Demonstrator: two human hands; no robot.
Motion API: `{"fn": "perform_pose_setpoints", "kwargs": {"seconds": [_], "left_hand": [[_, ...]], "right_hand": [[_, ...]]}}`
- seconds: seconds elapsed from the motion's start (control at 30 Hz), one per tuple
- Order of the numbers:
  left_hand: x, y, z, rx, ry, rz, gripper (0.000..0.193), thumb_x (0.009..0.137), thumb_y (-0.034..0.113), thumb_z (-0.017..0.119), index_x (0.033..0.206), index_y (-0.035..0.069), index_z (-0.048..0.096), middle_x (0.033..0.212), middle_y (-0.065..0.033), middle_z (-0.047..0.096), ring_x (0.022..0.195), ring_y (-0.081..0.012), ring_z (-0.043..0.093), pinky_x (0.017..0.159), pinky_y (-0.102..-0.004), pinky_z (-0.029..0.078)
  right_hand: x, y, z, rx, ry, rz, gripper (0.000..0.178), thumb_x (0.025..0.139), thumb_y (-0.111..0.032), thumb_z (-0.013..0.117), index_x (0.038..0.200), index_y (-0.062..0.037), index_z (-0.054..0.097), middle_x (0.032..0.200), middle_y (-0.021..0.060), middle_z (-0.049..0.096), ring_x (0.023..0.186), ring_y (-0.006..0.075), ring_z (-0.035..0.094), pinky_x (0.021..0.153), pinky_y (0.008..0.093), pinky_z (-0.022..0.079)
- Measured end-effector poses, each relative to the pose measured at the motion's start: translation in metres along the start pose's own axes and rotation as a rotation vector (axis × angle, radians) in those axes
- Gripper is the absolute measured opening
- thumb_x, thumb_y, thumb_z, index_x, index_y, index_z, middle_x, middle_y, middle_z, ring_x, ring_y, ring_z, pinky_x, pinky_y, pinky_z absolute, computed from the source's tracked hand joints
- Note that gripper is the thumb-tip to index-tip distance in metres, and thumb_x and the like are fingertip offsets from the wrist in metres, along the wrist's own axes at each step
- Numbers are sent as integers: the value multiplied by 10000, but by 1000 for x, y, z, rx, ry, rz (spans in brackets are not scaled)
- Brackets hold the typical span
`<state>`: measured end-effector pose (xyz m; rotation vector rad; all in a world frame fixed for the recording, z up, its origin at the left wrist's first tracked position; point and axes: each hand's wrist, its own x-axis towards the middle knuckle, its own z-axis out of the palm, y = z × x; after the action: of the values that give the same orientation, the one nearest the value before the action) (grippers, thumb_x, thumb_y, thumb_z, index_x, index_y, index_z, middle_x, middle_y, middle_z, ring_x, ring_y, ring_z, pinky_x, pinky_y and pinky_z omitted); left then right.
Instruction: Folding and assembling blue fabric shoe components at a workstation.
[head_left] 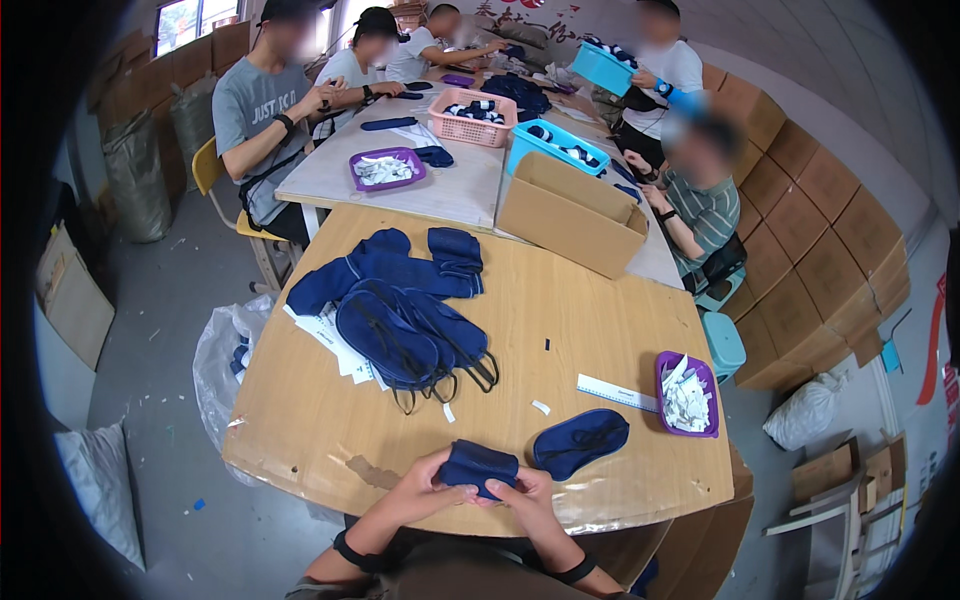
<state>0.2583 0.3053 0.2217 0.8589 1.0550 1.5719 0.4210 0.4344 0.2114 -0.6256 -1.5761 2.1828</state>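
Near the front edge of the wooden table, my left hand (425,487) and my right hand (527,497) both grip a folded piece of navy cloth (478,466). The thumbs lie along its lower edge, and the fingers behind it are mostly hidden. Just right of the cloth a navy sleep mask (580,443) lies flat, its dark strap on top. Farther off to the left sits a heap of navy sleep masks (388,328) with loose dark straps, partly over white paper sheets (335,345). Behind them are more folded navy cloth pieces (455,262).
At the right stand a purple basket (687,395) of white slips and a white ruler (617,392). Beyond are a cardboard box (572,215), a pink basket (470,125) and a blue basket (535,160). Several people work around the far table; stacked cartons (810,250) line the right.
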Motion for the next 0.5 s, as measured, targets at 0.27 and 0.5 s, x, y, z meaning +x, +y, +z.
{"fn": "perform_pose_setpoints", "kwargs": {"seconds": [0.27, 0.5], "left_hand": [[4, -4, 3, -22, 77, -39, 394, 890, -18, 674, 1260, -51, 545, 1087, -75, 659, 960, -128, 645, 802, -294, 572], [10, -12, 3, 9, 134, 2, 392, 881, -73, 636, 1260, -49, 543, 1094, -83, 640, 961, -152, 652, 803, -303, 586]], "right_hand": [[2, 2, 5, 55, 16, -47, 234, 892, -7, 702, 1108, 78, 675, 987, 79, 710, 852, 94, 645, 763, 248, 546], [5, 5, 7, -25, 7, -148, 237, 882, 17, 702, 1116, 55, 682, 1060, 63, 678, 929, 109, 625, 815, 253, 520]]}}
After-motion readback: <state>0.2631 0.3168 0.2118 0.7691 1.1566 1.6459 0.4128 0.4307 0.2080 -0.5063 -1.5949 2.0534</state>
